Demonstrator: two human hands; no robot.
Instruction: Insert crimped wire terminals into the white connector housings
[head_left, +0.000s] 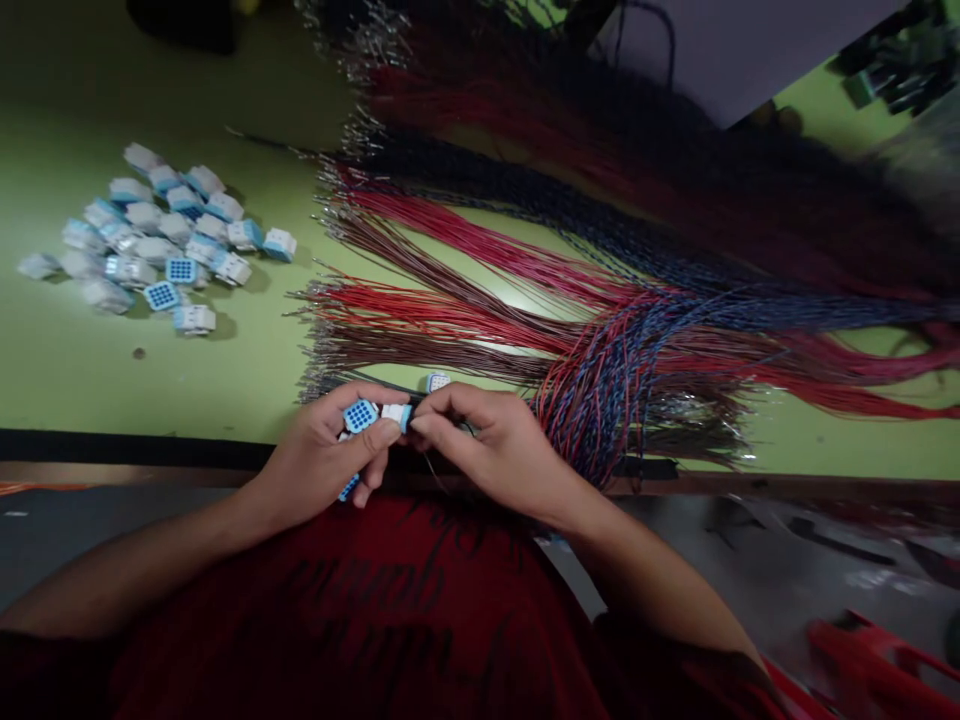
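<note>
My left hand [341, 440] is closed around several blue-and-white plastic connector housings. One white housing [394, 413] is pinched at its thumb tip, with its blue end turned to the right. Another housing [360, 415] rests against the fingers, its blue face of dark holes turned up. My right hand [480, 430] is closed in a pinch right at the blue end of the pinched housing. A thin dark wire [431, 465] trails below its fingertips; the wire's end is hidden by them. Just behind the right fingers, a single connector housing [438, 382] lies on the table.
A heap of connector housings [154, 222] lies on the green table [247, 380] at left. Long bundles of red wires [450, 315], brown wires and dark blue wires [510, 205] with metal terminals stretch rightward. A twisted bundle [600, 400] hangs over the table's front edge. A red stool [877, 660] stands below right.
</note>
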